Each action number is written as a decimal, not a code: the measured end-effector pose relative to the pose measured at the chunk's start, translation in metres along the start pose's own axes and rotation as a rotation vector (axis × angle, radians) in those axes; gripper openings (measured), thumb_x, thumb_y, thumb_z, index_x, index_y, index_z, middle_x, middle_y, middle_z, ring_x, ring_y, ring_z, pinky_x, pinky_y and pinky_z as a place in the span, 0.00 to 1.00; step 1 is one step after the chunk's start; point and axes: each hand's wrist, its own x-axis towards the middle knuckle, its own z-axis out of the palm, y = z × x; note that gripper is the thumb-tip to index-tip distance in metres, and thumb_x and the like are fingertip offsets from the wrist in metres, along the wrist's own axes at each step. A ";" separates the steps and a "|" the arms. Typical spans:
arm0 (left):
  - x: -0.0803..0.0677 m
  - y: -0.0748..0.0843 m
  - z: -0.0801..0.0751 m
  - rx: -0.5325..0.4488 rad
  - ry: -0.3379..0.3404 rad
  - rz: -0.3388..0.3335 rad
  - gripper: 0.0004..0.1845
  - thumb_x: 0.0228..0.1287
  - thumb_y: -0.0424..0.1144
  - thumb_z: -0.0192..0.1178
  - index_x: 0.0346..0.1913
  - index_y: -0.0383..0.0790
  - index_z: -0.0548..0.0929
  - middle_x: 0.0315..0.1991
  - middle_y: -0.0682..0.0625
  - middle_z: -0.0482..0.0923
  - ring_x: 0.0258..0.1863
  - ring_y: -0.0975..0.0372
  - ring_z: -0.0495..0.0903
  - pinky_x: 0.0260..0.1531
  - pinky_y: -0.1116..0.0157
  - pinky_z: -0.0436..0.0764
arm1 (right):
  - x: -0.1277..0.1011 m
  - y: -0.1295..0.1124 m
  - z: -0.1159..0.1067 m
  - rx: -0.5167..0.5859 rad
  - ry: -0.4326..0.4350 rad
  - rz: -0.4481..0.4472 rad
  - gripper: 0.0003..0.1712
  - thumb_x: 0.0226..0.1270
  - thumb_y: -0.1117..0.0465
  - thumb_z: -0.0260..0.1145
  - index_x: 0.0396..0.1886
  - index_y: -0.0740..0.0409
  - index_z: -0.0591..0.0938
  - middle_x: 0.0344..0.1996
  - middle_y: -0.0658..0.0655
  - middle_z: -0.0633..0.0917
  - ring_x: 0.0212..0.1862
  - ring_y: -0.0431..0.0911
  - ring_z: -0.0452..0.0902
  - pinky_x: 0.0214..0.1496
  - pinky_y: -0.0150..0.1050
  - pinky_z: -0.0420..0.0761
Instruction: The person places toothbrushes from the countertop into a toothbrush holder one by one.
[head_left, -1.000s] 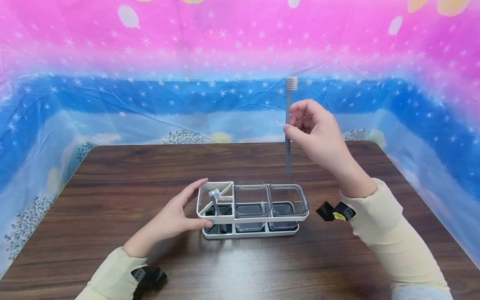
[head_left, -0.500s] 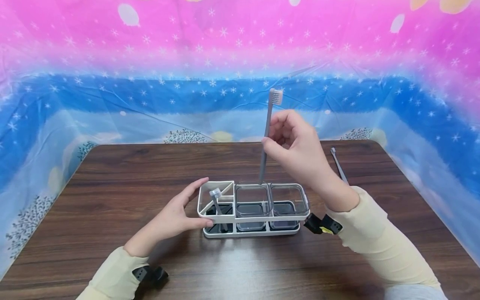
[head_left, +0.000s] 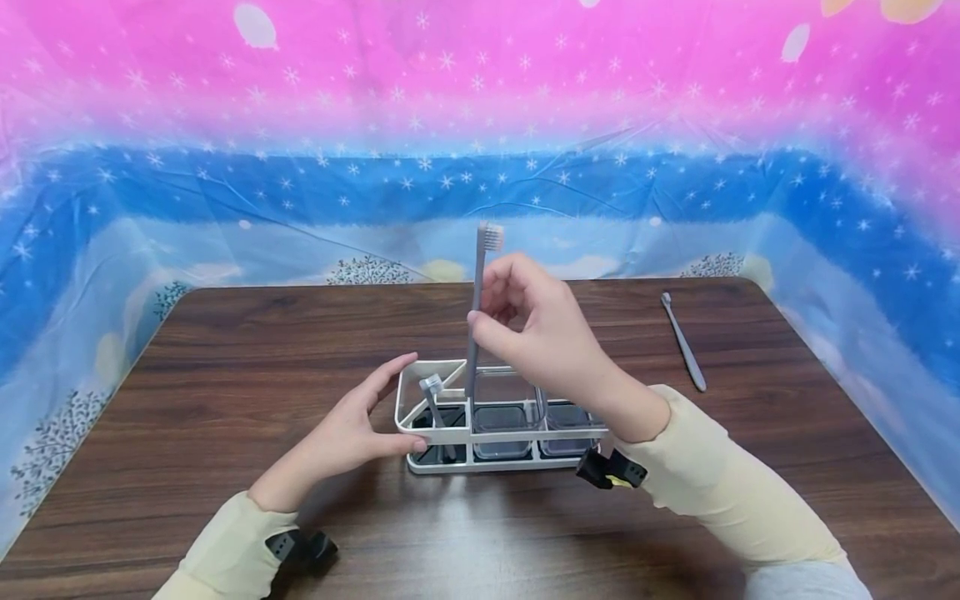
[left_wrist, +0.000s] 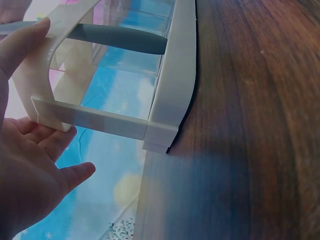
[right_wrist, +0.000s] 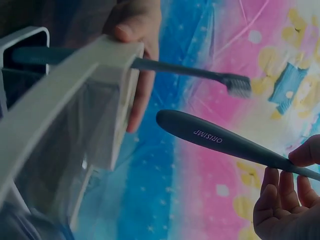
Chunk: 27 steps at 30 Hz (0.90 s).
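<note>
Toothbrush (head_left: 476,312) is pinched upright by the right hand (head_left: 543,333), its handle end just above the white holder (head_left: 465,435) on the bench (head_left: 225,375). Left hand (head_left: 352,429) rests straight-fingered against the holder's end. A second toothbrush (head_left: 432,400) stands in the end compartment.

A dark wooden table (head_left: 225,400) with rounded corners is seen, and it is taken here as the landmark. Toward its far right corner a grey toothbrush (head_left: 683,342) is laid flat on the wood, head pointing away. Beyond the table's far edge and along both its sides, a pink and blue star-printed cloth (head_left: 300,125) is hung.
</note>
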 end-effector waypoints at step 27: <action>0.000 -0.002 0.000 -0.007 0.000 0.010 0.49 0.51 0.38 0.74 0.73 0.38 0.57 0.72 0.38 0.57 0.72 0.43 0.53 0.69 0.42 0.55 | -0.022 0.043 0.041 -0.072 -0.183 0.084 0.07 0.59 0.69 0.63 0.36 0.58 0.75 0.29 0.51 0.80 0.30 0.40 0.75 0.31 0.34 0.78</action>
